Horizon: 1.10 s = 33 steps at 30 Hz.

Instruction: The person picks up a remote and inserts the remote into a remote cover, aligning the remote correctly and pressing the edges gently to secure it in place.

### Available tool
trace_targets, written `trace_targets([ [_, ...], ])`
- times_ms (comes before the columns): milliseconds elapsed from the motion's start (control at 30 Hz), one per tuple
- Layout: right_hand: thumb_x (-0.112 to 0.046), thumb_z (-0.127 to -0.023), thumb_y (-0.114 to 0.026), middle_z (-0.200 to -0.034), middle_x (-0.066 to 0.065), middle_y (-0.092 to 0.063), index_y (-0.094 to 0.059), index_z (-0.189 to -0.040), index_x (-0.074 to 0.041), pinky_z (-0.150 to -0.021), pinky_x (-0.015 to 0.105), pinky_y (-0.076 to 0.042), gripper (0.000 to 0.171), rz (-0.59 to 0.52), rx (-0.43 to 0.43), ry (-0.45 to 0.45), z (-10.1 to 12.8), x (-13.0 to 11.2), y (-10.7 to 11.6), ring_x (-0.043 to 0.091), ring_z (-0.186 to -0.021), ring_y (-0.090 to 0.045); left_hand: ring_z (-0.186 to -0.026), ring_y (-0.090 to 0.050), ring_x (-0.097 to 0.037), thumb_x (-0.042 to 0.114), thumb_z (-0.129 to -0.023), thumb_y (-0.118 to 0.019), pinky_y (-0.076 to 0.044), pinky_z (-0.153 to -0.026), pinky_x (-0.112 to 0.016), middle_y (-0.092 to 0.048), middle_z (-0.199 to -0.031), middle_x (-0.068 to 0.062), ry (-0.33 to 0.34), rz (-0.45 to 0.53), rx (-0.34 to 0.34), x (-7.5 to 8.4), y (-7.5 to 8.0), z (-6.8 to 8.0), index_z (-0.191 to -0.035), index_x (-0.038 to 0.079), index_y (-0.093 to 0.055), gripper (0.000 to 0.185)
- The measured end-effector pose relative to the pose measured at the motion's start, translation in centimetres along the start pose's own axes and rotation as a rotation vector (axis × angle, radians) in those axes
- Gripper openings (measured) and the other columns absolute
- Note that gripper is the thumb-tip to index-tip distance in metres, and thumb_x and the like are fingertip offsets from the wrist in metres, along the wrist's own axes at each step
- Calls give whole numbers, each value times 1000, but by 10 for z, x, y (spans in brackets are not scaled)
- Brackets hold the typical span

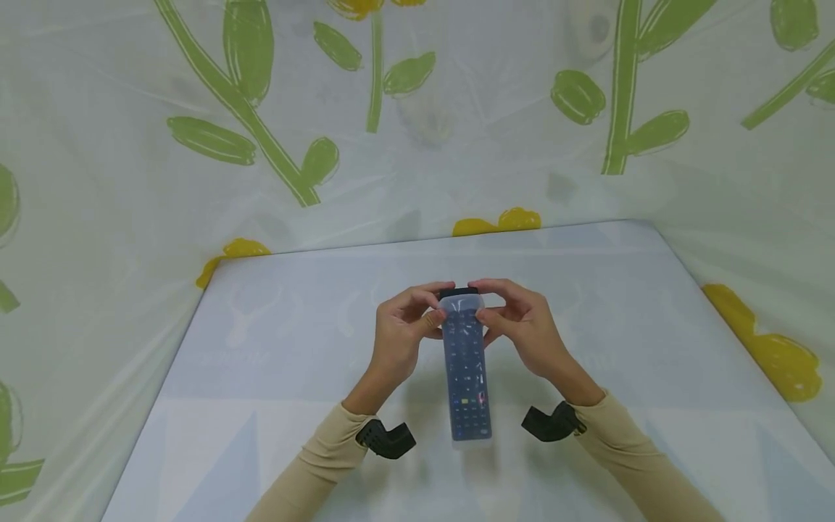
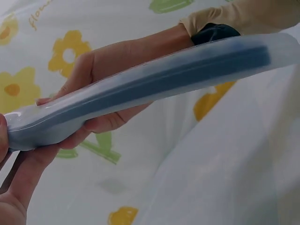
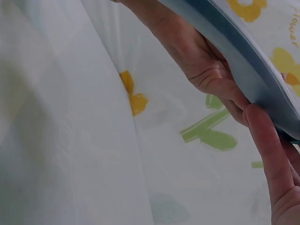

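Observation:
A dark remote control (image 1: 466,362) with several rows of buttons lies inside a translucent sleeve (image 1: 462,301), held lengthwise above the table. Its black top end (image 1: 459,291) sticks out of the sleeve. My left hand (image 1: 399,335) pinches the left side of that end, thumb on the sleeve's front. On the opposite side, my right hand (image 1: 530,332) pinches likewise with thumb and fingers. Seen edge-on in the left wrist view, the sleeve (image 2: 164,77) extends past the remote's lower end. The right wrist view shows fingers (image 3: 267,145) against the sleeved remote's edge.
Beneath the hands is a pale table (image 1: 313,449) with faint blue patterns. A white sheet (image 1: 457,167) printed with green stems and yellow flowers hangs behind and at both sides. Black wrist straps (image 1: 386,439) sit over beige sleeves (image 1: 313,464).

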State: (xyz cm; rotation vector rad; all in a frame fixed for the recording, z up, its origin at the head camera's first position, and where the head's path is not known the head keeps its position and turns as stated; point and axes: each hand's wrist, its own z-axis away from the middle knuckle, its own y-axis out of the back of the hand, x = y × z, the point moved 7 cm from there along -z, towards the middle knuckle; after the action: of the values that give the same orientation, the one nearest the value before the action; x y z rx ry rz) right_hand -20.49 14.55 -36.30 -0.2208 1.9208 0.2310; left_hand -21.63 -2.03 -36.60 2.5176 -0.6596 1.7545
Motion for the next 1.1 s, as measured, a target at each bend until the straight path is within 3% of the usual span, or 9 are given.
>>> trace_targets([
  [300,5,-90,-59,-109,7,-60,-56,-120,8,-57,38,-57,31,-11,1,25,4,6,-2,23,-83,-69,-85,-66,-22,18,-81,-75,-57,-56,-30,-67,-106,-11,-34,14,37,-1,0,2,-85,-15,-54,40],
  [533,10,-87,-60,-103,3,-64,-58,-114,13,-58,37,-57,27,-42,42,99,5,0,-1,20,-83,-70,-80,-67,-19,17,-82,-74,-57,-56,-29,-69,-101,-7,-56,13,18,2,-2,-3,-84,-14,-56,36],
  [733,5,-86,-64,-103,5,-67,-61,-115,11,-61,37,-58,29,-4,145,82,5,-4,3,19,-80,-69,-85,-64,-20,13,-87,-69,-57,-62,-29,-63,-115,-14,30,68,3,-1,-3,-6,-85,5,-61,12],
  [833,3,-84,-68,-93,10,-68,-66,-105,10,-61,37,-58,22,34,239,58,9,-5,6,20,-73,-69,-93,-64,-21,9,-90,-65,-57,-65,-29,-59,-123,-16,88,64,-16,-4,-6,-6,-90,4,-57,10],
  [967,4,-83,-69,-85,16,-64,-68,-93,7,-59,37,-57,11,73,291,59,12,-6,7,21,-70,-68,-101,-62,-21,7,-92,-62,-57,-67,-30,-54,-129,-13,149,-9,-68,-7,-13,-3,-115,2,-53,25],
  [1100,7,-84,-66,-102,17,-61,-66,-90,2,-56,35,-57,8,155,233,144,14,-14,2,20,-74,-69,-101,-62,-19,6,-91,-62,-57,-70,-31,-57,-126,-11,189,-93,-125,-9,-17,0,-131,6,-51,42],
])
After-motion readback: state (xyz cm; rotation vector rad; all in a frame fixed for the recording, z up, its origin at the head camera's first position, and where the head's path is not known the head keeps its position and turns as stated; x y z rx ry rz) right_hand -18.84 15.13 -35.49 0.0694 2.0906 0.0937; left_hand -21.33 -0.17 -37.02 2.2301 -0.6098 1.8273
